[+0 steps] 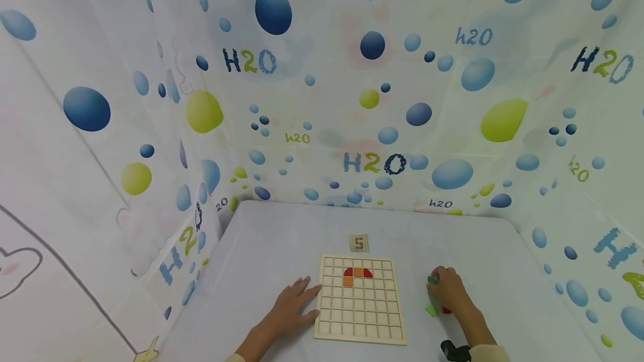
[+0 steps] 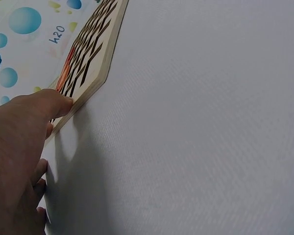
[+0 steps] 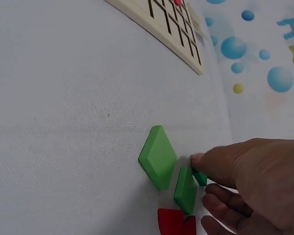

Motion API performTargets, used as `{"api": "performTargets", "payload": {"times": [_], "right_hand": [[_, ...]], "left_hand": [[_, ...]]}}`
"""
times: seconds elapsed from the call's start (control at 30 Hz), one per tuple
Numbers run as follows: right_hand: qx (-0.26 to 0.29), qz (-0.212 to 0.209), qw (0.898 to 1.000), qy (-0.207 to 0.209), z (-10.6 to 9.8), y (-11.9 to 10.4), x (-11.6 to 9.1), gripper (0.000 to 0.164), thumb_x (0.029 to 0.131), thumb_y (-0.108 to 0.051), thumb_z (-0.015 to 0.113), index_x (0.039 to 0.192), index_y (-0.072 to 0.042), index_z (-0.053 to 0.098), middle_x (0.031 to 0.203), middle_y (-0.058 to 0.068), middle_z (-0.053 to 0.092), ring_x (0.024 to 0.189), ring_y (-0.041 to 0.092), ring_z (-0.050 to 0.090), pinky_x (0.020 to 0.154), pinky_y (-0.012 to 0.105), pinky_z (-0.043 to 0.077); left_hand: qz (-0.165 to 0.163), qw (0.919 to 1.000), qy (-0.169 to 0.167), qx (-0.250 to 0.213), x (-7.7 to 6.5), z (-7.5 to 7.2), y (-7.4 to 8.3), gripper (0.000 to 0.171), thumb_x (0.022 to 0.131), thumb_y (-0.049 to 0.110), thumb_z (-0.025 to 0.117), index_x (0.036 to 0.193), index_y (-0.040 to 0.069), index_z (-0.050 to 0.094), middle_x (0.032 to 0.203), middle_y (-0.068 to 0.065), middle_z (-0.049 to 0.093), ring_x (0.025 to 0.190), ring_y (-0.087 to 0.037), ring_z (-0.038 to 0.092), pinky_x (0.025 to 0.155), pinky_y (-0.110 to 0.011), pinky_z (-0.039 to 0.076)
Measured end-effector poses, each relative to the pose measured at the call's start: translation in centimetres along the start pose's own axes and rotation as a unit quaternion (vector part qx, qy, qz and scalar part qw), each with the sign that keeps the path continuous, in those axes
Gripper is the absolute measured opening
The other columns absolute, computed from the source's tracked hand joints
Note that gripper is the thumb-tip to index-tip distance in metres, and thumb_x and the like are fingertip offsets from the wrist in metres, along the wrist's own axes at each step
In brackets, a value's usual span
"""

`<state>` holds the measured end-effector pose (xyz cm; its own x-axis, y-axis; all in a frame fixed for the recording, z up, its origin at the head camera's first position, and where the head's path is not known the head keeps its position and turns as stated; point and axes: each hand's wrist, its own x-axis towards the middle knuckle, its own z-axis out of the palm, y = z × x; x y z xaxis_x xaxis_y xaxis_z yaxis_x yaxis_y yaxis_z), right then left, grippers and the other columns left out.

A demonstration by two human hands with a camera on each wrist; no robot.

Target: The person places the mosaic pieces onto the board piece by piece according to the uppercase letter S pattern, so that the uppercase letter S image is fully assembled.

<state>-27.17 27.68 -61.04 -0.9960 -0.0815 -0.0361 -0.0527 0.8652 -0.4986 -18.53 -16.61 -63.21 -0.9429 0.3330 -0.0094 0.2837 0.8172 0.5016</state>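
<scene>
A wooden grid board [image 1: 359, 314] lies on the white table with two red pieces [image 1: 368, 274] and two orange squares [image 1: 348, 282] in its cells. My left hand [image 1: 293, 307] rests at its left edge, fingers spread, with the thumb [image 2: 59, 102] touching the rim. To the right of the board, my right hand [image 1: 449, 289] pinches a dark green tile [image 3: 201, 177] between thumb and fingers. Close to these fingers lie a light green diamond tile [image 3: 158, 159], another green tile [image 3: 185, 192] and a red notched piece [image 3: 174, 223]. The fingertips' far side is partly hidden.
A small card [image 1: 359, 243] with a brown figure stands or lies just beyond the board; I cannot tell which. Curtains [image 1: 322, 110] printed with bubbles and "H2O" surround the white table [image 1: 282, 233] at the back and sides. A black device [image 1: 455, 351] sits at the right wrist.
</scene>
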Motion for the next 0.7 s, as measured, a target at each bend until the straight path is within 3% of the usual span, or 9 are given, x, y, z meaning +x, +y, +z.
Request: {"api": "performTargets", "payload": {"times": [0.13, 0.3, 0.5, 0.7], "right_hand": [[0.010, -0.012, 1.000, -0.006, -0.3, 0.0, -0.3, 0.020, 0.093, 0.001, 0.070, 0.109, 0.010, 0.064, 0.105, 0.025, 0.062, 0.098, 0.036, 0.065, 0.086, 0.055, 0.058], [0.016, -0.019, 1.000, 0.001, -0.2, -1.3, -0.5, 0.016, 0.093, -0.001, 0.071, 0.107, 0.007, 0.067, 0.102, 0.019, 0.063, 0.093, 0.032, 0.065, 0.078, 0.051, 0.058], [0.058, -0.063, 0.996, 0.015, 1.2, -5.5, -1.0, 0.013, 0.089, 0.002, 0.071, 0.101, 0.001, 0.068, 0.098, 0.013, 0.063, 0.092, 0.028, 0.064, 0.080, 0.047, 0.058], [0.090, -0.118, 0.988, -0.037, 3.8, -9.8, -1.7, 0.018, 0.093, 0.001, 0.073, 0.109, -0.004, 0.065, 0.100, 0.005, 0.060, 0.093, 0.018, 0.058, 0.080, 0.038, 0.056]], "left_hand": [[0.000, 1.0000, 0.001, -0.002, 0.0, -0.1, 0.0, 0.063, 0.100, 0.050, 0.066, 0.156, 0.025, 0.053, 0.166, -0.017, 0.041, 0.154, -0.044, 0.036, 0.123, -0.069, 0.028], [0.001, 1.0000, 0.001, -0.001, 0.0, -0.1, 0.0, 0.064, 0.100, 0.051, 0.065, 0.156, 0.025, 0.053, 0.167, -0.017, 0.041, 0.154, -0.044, 0.036, 0.123, -0.069, 0.028], [0.002, 1.0000, 0.004, -0.001, 0.0, 0.0, 0.0, 0.063, 0.100, 0.051, 0.066, 0.156, 0.024, 0.053, 0.167, -0.017, 0.041, 0.154, -0.044, 0.036, 0.123, -0.069, 0.029], [0.006, 1.0000, 0.005, -0.004, -0.1, -0.1, 0.2, 0.063, 0.100, 0.049, 0.066, 0.156, 0.023, 0.053, 0.166, -0.018, 0.041, 0.154, -0.045, 0.036, 0.123, -0.069, 0.028]]}}
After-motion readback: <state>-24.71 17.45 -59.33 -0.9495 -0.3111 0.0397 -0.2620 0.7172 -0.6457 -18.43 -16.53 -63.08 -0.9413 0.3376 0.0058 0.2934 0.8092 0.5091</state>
